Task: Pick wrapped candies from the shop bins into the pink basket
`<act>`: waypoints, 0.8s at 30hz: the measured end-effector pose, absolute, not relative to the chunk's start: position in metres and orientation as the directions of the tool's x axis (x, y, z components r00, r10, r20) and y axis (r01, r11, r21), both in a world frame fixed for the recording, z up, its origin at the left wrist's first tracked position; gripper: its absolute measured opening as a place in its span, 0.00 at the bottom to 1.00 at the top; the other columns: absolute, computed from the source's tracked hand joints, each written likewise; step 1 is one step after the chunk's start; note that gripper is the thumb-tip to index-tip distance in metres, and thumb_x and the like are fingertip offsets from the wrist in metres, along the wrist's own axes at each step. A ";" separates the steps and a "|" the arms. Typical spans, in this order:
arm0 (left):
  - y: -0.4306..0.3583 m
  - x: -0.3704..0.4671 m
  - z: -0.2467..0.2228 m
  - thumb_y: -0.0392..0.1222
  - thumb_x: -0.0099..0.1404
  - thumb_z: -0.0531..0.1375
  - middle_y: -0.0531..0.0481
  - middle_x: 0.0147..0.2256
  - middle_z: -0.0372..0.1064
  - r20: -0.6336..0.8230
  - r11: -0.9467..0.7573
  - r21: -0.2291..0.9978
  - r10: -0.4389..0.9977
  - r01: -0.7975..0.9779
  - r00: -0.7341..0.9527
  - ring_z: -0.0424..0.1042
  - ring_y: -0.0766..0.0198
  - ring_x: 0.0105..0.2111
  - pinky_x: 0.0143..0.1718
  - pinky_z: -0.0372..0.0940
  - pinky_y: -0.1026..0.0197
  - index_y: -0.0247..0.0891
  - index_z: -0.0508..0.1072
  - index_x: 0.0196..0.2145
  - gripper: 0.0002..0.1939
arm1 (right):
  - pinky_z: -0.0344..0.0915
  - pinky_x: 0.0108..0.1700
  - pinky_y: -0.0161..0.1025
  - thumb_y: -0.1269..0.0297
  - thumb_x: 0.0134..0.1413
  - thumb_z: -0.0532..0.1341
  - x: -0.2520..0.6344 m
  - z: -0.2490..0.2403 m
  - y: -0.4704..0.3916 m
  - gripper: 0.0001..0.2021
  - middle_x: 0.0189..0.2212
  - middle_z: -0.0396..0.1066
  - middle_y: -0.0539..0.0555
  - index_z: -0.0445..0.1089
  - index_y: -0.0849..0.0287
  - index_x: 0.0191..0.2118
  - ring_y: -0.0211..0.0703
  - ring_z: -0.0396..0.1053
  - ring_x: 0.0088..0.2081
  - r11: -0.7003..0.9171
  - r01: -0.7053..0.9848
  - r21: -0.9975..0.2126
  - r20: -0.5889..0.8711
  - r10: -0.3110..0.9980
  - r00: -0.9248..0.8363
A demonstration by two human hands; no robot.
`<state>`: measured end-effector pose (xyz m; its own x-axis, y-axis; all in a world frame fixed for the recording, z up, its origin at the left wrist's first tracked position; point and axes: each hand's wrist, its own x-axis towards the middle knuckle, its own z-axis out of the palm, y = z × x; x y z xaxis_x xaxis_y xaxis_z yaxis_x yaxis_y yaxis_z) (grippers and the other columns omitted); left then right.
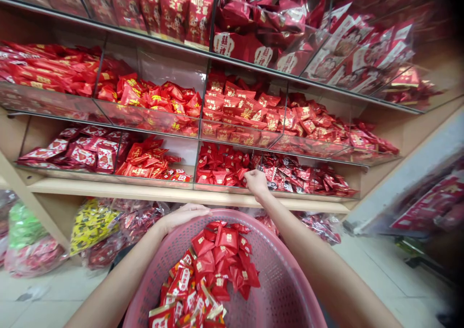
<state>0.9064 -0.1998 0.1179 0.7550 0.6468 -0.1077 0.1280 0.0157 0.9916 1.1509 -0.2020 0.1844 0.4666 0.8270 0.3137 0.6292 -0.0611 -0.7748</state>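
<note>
A pink perforated basket (286, 270) holds red square packets (217, 255) and, nearer the camera, red and gold packets (181, 289). My left hand (186, 215) lies with its fingers stretched flat along the basket's far rim. Over at the bottom shelf, my right hand (256, 182) reaches to the front edge of a compartment, its fingers pinched on a small red packet (242, 173). Behind it lies a pile of similar red packets (221, 163).
Above are more clear-fronted shelf compartments with red packets (250, 110) and large red bags (174, 14). Below the wooden shelf edge (108, 189) sit plastic bags of yellow (93, 224) and green (27, 221) items on the tiled floor (377, 270).
</note>
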 end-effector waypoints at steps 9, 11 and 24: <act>-0.203 0.904 0.122 0.51 0.55 0.59 0.47 0.42 0.70 -0.100 0.016 0.993 0.639 0.117 0.763 0.66 0.56 0.45 0.49 0.56 0.59 0.37 0.74 0.39 0.18 | 0.53 0.17 0.29 0.58 0.49 0.55 1.141 0.198 -0.272 0.09 0.18 0.61 0.45 0.59 0.59 0.29 0.31 0.56 0.16 0.322 0.373 -0.870 0.448 0.832 0.328; -0.202 0.904 0.123 0.52 0.56 0.57 0.47 0.43 0.69 -0.084 0.006 0.994 0.638 0.105 0.766 0.66 0.56 0.45 0.50 0.56 0.59 0.37 0.74 0.39 0.19 | 0.53 0.17 0.28 0.56 0.50 0.55 1.135 0.198 -0.292 0.11 0.18 0.60 0.45 0.59 0.59 0.29 0.30 0.55 0.16 0.326 0.335 -0.884 0.424 0.860 0.284; -0.201 0.902 0.122 0.48 0.56 0.58 0.46 0.47 0.66 -0.078 0.065 0.997 0.543 0.051 0.836 0.64 0.55 0.48 0.53 0.53 0.56 0.37 0.72 0.43 0.18 | 0.54 0.21 0.29 0.57 0.53 0.54 1.104 0.142 -0.338 0.10 0.18 0.56 0.43 0.58 0.58 0.29 0.29 0.56 0.18 0.158 0.239 -0.958 0.141 0.986 -0.084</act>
